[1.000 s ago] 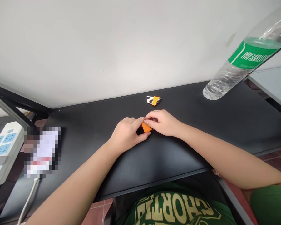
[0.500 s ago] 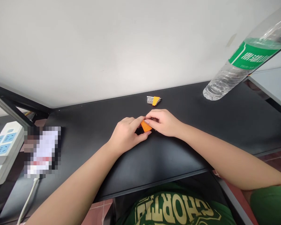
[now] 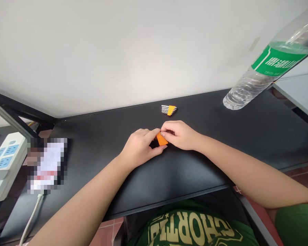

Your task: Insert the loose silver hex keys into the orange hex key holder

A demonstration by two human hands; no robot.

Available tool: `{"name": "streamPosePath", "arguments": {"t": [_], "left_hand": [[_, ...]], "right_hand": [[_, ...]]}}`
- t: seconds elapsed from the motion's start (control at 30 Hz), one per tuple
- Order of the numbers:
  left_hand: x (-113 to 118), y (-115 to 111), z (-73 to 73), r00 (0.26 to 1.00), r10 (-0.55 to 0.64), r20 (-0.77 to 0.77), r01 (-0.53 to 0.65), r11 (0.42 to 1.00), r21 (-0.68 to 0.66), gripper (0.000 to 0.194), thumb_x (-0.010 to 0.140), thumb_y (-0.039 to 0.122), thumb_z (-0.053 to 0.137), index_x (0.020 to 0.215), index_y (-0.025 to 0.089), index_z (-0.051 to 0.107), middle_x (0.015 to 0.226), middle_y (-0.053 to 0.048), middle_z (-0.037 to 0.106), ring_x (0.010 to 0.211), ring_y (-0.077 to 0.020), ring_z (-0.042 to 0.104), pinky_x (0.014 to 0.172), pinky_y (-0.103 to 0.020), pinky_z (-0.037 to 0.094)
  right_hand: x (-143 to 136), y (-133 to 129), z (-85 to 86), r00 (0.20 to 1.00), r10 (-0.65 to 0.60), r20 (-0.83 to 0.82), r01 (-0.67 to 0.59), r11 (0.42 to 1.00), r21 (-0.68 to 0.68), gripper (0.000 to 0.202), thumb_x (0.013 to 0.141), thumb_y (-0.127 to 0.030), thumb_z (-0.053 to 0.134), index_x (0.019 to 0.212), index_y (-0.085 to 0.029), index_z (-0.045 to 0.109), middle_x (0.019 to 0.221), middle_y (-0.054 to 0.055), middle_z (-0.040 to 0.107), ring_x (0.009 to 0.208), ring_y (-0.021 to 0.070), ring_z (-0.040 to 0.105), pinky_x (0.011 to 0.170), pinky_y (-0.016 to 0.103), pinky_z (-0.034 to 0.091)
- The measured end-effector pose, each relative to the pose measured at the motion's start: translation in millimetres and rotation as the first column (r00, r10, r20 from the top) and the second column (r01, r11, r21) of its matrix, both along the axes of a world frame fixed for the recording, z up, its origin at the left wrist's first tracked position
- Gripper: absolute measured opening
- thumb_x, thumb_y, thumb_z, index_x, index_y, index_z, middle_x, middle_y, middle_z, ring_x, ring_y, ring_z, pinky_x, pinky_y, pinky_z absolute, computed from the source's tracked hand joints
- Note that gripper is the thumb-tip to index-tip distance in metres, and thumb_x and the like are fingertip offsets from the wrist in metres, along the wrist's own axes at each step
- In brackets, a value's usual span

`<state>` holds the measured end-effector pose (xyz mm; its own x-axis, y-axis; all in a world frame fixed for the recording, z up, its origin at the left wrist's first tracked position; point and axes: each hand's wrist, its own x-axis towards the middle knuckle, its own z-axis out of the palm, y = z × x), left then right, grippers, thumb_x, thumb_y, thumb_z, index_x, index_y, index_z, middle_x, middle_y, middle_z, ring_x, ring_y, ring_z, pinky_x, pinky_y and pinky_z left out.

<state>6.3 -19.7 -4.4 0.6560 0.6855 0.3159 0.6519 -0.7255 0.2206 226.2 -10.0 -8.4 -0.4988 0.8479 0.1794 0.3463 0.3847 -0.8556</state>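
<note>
Between my two hands, just above the black tabletop, is a small orange holder (image 3: pixel 162 139). My left hand (image 3: pixel 141 145) grips it from the left, thumb at the lower edge and fingers at the upper edge. The fingers of my right hand (image 3: pixel 179 135) are pinched at its upper right side; what else they hold is hidden. Beyond the hands lies a set of thin metal rods in an orange-yellow holder (image 3: pixel 170 110), fanned like a hex key or bit set.
A tall water bottle with a green label (image 3: pixel 277 60) stands at the back right. To the left are a blurred phone (image 3: pixel 50 164) with a white cable (image 3: pixel 34 218) and a white power strip (image 3: pixel 7 160). A pale wall (image 3: pixel 123 51) rises behind the black table (image 3: pixel 92 136).
The orange holder and both hands have shifted very slightly to the right, and the holder is turned a little. The rod set on the table has stayed put.
</note>
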Motion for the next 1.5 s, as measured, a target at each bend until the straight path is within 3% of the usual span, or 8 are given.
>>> {"name": "streamPosePath", "arguments": {"t": [0.37,0.73,1.1,1.5], "left_hand": [[-1.2,-0.2,-2.8,1.000,-0.001,-0.003,0.001,0.999,-0.047,0.033,0.091,0.049,0.068,0.111,0.023,0.066,0.075,0.003,0.066,0.067,-0.0138,0.060,0.072,-0.030,0.049],[-1.1,1.6,-3.8,1.000,-0.010,-0.010,0.008,0.991,-0.132,0.033,0.090,0.049,0.069,0.109,0.023,0.067,0.074,0.003,0.065,0.066,-0.0133,0.058,0.072,-0.030,0.048],[-0.5,0.7,-3.8,1.000,0.010,-0.009,-0.011,0.993,-0.117,0.031,0.090,0.049,0.068,0.107,0.023,0.067,0.075,0.003,0.066,0.066,-0.0137,0.058,0.071,-0.030,0.047],[-0.2,0.7,-2.4,1.000,0.014,-0.001,-0.014,0.987,-0.158,0.031,0.090,0.048,0.069,0.108,0.023,0.067,0.074,0.004,0.064,0.067,-0.0127,0.058,0.072,-0.030,0.048]], "right_hand": [[1.6,-0.1,0.1,0.999,0.044,0.009,-0.043,0.994,-0.102,0.011,0.090,-0.019,0.055,0.080,-0.018,0.059,0.078,-0.002,0.062,0.067,0.0106,0.051,0.064,0.026,0.038],[-0.6,-0.3,-6.1,0.998,0.036,0.055,-0.036,0.999,-0.014,0.010,0.090,-0.016,0.057,0.080,-0.017,0.061,0.078,-0.001,0.062,0.067,0.0109,0.052,0.064,0.025,0.039],[-0.5,0.3,-6.9,0.996,0.031,0.080,-0.032,0.999,0.019,0.015,0.092,-0.016,0.056,0.077,-0.017,0.059,0.075,-0.002,0.059,0.066,0.0104,0.050,0.063,0.025,0.038],[1.1,1.5,-4.0,0.996,0.049,0.074,-0.046,0.998,-0.047,0.016,0.093,-0.018,0.054,0.079,-0.017,0.061,0.076,-0.002,0.060,0.066,0.0100,0.051,0.063,0.024,0.038]]}}
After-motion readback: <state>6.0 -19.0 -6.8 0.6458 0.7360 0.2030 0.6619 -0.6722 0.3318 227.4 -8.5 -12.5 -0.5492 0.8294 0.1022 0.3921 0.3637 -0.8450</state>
